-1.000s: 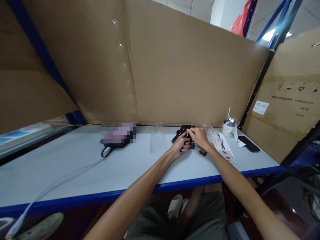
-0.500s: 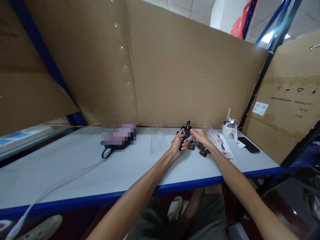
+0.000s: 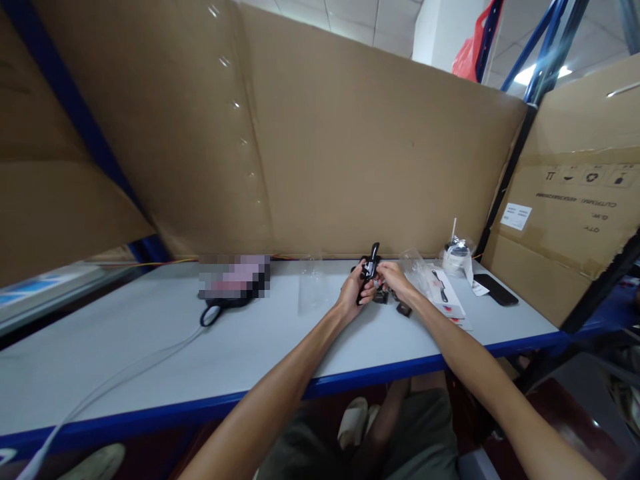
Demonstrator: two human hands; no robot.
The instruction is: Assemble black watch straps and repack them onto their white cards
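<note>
A slim black hand-held device (image 3: 375, 251) with a shiny metallic patch near its middle stands tilted above the table. My left hand (image 3: 353, 291) is wrapped round its lower part. Close against the device's right side is my right hand (image 3: 393, 277), its thumb and fingers pinched together; whatever is between them is too small to make out. Under and beside the right hand lie several small dark brown pieces (image 3: 404, 309), partly hidden by it. White printed boxes or leaflets (image 3: 447, 297) with a picture of a black device rest right of my right wrist.
Clear plastic packaging (image 3: 311, 290) sits left of my hands, more clear plastic (image 3: 414, 263) behind the right one. A lidded cup with a straw (image 3: 456, 255) and a black phone (image 3: 495, 290) are at right. A blurred-out item (image 3: 235, 280) with a cable lies left. Cardboard (image 3: 350, 147) walls the back.
My right hand has shifted slightly left, closer to the device. The device has turned a little, showing its metallic patch more. The camera view has tilted slightly.
</note>
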